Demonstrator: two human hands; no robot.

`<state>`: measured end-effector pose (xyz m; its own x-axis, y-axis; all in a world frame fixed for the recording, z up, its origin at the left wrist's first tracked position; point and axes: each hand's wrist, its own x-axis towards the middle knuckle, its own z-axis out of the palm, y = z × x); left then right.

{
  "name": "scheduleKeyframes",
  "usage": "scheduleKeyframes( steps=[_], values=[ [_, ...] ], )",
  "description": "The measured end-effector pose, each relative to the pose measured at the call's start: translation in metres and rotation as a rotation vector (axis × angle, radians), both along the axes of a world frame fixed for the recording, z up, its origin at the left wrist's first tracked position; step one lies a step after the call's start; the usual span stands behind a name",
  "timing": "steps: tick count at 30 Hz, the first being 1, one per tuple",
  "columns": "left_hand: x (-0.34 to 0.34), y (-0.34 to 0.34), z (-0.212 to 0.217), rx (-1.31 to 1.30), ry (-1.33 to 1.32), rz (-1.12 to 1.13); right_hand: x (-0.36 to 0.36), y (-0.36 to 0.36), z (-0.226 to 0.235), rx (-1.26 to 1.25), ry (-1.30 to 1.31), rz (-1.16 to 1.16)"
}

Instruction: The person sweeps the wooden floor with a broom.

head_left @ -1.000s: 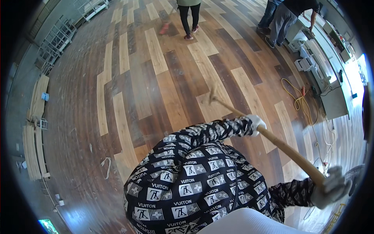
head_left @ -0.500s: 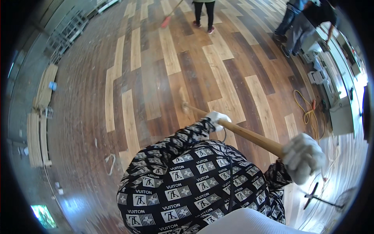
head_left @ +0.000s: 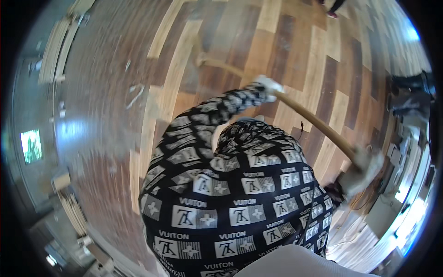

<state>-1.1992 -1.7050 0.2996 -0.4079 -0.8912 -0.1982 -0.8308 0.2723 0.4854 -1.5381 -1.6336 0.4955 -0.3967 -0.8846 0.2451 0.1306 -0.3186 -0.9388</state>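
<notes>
One wooden pole [head_left: 316, 121] was clamped mid-length by the left hand [head_left: 268, 87] and near its end by the right hand [head_left: 363, 171], presumably for leverage.

a: long tan round pole [head_left: 317, 122]?
b: looks like smooth wood, low sheen.
a: pair of white gloves [head_left: 268, 86]?
b: cloth, matt; weave too blurred.
a: brown-and-tan plank floor [head_left: 304, 64]?
b: wood-look, glossy glare at left.
a: black-and-white printed garment [head_left: 249, 201]?
b: soft matt cloth, creased.
</notes>
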Motion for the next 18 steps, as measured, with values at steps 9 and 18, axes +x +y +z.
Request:
scheduleKeyframes(
  steps=[9, 18],
  values=[
    [-0.190, -0.042, 0.060, 0.000, 0.514, -0.034, -0.088, -0.042, 0.162, -0.731, 0.311, 0.096],
    [-0.118, -0.017, 0.065, 0.149, 0.650, 0.218, -0.037, -0.121, 0.117, -0.868, 0.331, 0.532]
  ],
)
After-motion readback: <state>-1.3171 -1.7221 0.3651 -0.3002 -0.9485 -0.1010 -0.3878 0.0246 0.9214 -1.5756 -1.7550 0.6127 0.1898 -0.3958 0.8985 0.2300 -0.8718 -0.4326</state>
